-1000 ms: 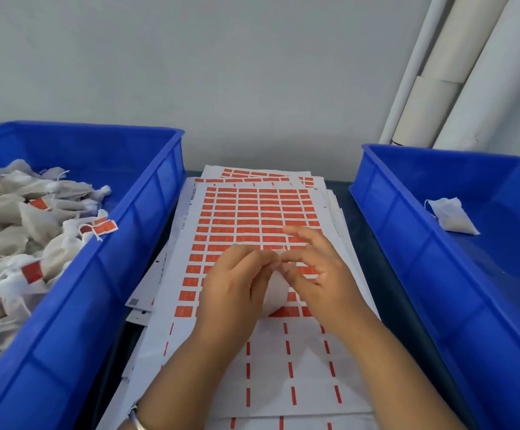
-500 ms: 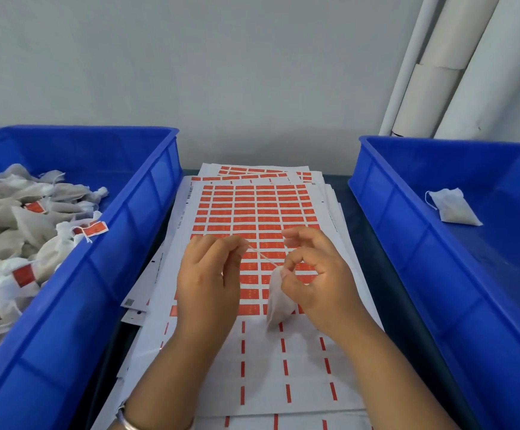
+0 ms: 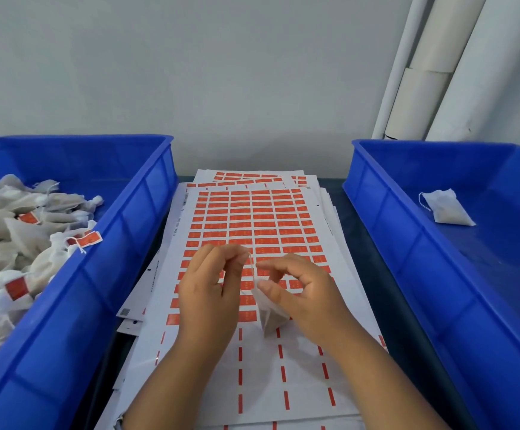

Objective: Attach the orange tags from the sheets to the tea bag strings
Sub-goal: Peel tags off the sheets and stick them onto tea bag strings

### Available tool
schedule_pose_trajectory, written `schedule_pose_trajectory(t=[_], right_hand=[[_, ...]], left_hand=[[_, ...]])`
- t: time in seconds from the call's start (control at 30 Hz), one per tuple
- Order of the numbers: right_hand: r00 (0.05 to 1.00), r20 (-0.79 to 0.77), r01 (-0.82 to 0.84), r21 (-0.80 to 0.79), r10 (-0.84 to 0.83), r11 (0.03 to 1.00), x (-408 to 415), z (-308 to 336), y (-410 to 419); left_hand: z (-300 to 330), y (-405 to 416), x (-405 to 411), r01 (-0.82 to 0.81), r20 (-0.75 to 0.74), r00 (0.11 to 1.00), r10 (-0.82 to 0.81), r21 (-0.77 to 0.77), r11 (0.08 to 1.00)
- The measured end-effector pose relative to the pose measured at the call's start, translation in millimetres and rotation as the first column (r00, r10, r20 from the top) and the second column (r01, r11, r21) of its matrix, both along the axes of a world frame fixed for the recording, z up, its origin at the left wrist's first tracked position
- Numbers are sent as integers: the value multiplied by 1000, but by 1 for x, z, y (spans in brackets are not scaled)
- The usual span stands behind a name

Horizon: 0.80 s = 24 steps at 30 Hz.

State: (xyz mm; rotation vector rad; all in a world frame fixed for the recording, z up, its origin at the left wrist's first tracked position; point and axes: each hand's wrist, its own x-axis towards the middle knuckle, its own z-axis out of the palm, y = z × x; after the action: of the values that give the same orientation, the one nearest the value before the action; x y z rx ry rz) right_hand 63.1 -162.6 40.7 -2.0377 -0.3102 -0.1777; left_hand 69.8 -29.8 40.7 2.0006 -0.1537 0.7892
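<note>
A translucent mesh tea bag [image 3: 269, 316] hangs above the glossy tag sheet [image 3: 252, 225]. The right hand [image 3: 302, 293] pinches its top while the left hand [image 3: 212, 290] pinches the thin white string [image 3: 252, 265].

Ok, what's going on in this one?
A person is tagging tea bags over a sheet of orange tags. The right hand holds a tea bag, and the left hand pinches its string; no tag is on it yet. Tagged bags fill the left bin; one untagged bag lies in the right bin.
</note>
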Motion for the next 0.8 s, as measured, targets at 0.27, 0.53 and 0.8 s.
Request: schedule_pose_trajectory(t=[0.27,0.53,0.8], right_hand=[[999,47,-8,-57,11,998,2,-6,0],[983,-164,-79,-1,78,997,5,-7,-9],[878,-415,-160,210,236,965,6,-7,-22]], left_hand=[[-4,1,0,-5,48,999,4,32,999],[-8,13,9,-149,32,988,148,19,989],[-14,22,28,-297,-351,911,218,-191,935]])
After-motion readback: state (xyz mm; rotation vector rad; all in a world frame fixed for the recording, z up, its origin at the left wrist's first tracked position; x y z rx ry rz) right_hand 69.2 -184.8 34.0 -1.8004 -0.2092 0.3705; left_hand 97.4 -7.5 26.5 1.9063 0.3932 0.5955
